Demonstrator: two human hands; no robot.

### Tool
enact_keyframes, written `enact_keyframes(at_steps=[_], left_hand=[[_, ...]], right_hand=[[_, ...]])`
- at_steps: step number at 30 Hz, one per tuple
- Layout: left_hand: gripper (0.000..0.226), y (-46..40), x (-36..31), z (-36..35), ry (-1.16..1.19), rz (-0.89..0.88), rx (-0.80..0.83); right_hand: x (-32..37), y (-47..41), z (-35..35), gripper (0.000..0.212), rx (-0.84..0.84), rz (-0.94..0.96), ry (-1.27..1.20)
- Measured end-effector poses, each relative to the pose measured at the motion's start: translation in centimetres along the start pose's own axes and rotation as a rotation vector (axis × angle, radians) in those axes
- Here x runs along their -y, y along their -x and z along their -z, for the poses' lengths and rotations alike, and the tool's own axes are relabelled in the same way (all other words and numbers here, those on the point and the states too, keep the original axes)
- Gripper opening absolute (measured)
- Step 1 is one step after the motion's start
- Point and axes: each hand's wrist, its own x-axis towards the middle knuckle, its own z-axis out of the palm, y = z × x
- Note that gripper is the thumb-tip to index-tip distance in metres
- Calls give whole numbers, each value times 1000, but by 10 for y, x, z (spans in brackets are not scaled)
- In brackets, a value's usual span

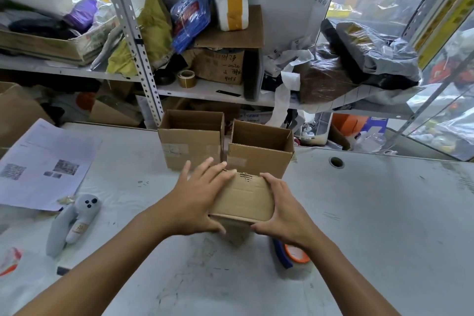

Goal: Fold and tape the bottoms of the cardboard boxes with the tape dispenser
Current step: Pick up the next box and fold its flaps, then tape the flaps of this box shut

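Cardboard box in hands (243,197): small, brown, at table centre close to the person, folded flaps facing up; whether it rests on the table or is lifted, cannot tell.
Left hand (195,197): on the box's left side, fingers straight and spread over the top flap, thumb along the near lower edge; presses rather than grips.
Right hand (284,213): wrapped round the box's right side, fingers curled over the far right corner, thumb on the near bottom edge; holding the box.
Tape dispenser (289,255): blue frame with orange-cored tape roll, lying on the table just under the right wrist, partly hidden by it.
Open box left (191,145): upright on the table behind the hands, mouth up, tape patches on its front.
Open box right (259,154): just beside the left one, mouth up, right behind the held box.
Table (384,213): white, scuffed, round hole near the right rear.
Papers (43,164): printed sheets, far left of table.
Grey plush toy (74,223): lying near the left edge, below the papers.
Shelf (205,90): behind the table, cluttered with bags, boxes, a brown tape roll (186,78).
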Motion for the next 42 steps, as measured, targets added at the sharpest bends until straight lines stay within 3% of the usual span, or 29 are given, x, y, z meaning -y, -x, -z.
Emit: enact_keyframes(at_steps=[3,6,8,10,16,21,23,25,30,32,34,37,42], left_hand=[[109,-2,8,-28,-102,-21,-32],[105,-4,12,-42,-33,46,-140],[105,-6,13,-47,-12,130,-190],[105,-7,9,-50,-15,180,-204],[107,-13,-18,-50,-40,325,-178],[110,-19,-46,-41,96,541,-19],[95,-27,-43,-29,157,579,-4],[86,-38,-28,-7,7,406,-23],[116,-80,6,16,-615,-404,156],[123,-94,3,13,-673,-575,220],[118,-102,1,13,-693,-611,225],[103,-98,9,12,-609,-499,114],[112,-65,15,-1,-460,23,114]], right_hand=[[-4,-10,-3,112,79,-27,-48],[-23,3,-13,94,25,-183,-212],[-41,22,-22,62,-103,-359,5],[-59,41,-35,39,-103,-495,297],[-83,48,-74,63,43,-563,472],[-89,40,-75,53,-64,-577,360],[-85,39,-63,45,-156,-598,254],[-80,39,-49,29,-199,-623,117],[-81,41,-21,18,-267,-653,-328],[-74,42,-9,18,-283,-636,-505],[-65,44,2,21,-284,-612,-660],[-53,48,16,23,-303,-545,-791],[-30,44,24,35,-384,-471,-842]])
